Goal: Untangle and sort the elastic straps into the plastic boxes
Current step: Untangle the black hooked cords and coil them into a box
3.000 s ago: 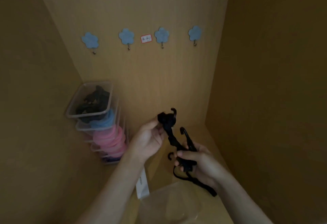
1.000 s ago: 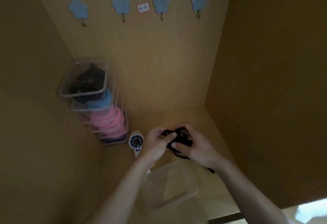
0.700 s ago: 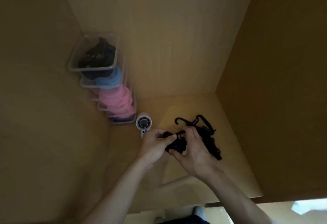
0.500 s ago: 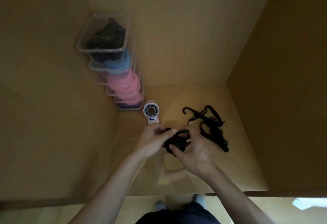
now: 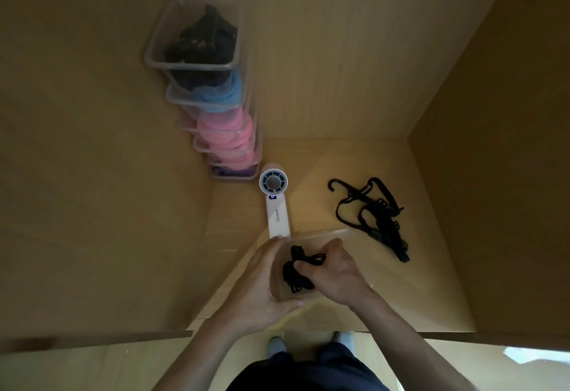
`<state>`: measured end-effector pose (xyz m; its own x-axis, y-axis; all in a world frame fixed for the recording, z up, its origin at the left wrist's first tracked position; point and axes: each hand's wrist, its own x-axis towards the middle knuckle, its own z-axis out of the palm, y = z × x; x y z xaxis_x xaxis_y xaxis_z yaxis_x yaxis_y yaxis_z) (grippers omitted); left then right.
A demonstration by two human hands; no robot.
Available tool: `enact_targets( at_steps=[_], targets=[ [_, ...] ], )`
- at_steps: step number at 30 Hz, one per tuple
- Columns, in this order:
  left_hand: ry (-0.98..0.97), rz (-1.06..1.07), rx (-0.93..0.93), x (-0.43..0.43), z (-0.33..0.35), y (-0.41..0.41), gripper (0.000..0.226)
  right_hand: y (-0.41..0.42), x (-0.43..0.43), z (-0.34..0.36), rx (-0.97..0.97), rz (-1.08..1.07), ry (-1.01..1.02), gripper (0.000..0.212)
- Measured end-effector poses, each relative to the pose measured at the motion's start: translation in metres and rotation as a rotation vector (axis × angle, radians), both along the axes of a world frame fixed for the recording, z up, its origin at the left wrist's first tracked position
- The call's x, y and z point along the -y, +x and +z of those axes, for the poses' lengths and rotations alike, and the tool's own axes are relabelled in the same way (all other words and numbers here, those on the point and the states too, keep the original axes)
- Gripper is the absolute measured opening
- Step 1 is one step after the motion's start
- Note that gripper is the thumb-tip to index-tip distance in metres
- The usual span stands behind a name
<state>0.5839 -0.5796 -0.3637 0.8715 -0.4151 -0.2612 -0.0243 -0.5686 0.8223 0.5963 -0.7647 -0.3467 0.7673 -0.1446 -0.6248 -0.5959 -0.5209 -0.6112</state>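
- The left hand (image 5: 262,285) is curled round the near-left side of the clear plastic box (image 5: 320,234), fingers along its far-left wall and thumb on the near edge, steadying it on the shelf floor (image 5: 431,282)
- The right hand (image 5: 333,270) is closed in a pinch on the black strap bundle (image 5: 296,270), which sits down inside the box between the two hands, just off the right fingertips
- The step in hand looks like laying the bundle into the box; the pinch has not let go yet
- The bundle looks light, soft and springy, so it may spring loose once released; pressing it flat in the box should keep it folded
- The black tangled straps (image 5: 376,214) lie on the shelf floor beyond and to the right of the right hand, well apart from it, with stiff hooks sticking out at the far end
- They will likely drag one another when lifted; a hook gives the firmest hold for drawing one strap free
- The handheld fan (image 5: 277,208) lies just beyond the left hand's fingertips
- The stack of filled boxes (image 5: 188,66) stands further off, beyond and to the left of that hand
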Motion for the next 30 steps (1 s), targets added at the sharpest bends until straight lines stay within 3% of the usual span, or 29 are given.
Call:
enact_targets(
  at_steps=[11,23,30],
  targets=[
    [-0.012,0.035,0.006,0.003,-0.01,0.004,0.105,0.004,0.003,-0.004,0.137,0.226,-0.311,0.044],
    [0.039,-0.021,0.036,0.009,0.009,0.017,0.097,0.005,0.032,0.018,0.111,0.159,-0.169,0.039],
    [0.002,-0.036,0.099,0.028,0.021,0.031,0.08,-0.002,0.054,0.017,0.241,-0.001,-0.067,0.025]
  ],
)
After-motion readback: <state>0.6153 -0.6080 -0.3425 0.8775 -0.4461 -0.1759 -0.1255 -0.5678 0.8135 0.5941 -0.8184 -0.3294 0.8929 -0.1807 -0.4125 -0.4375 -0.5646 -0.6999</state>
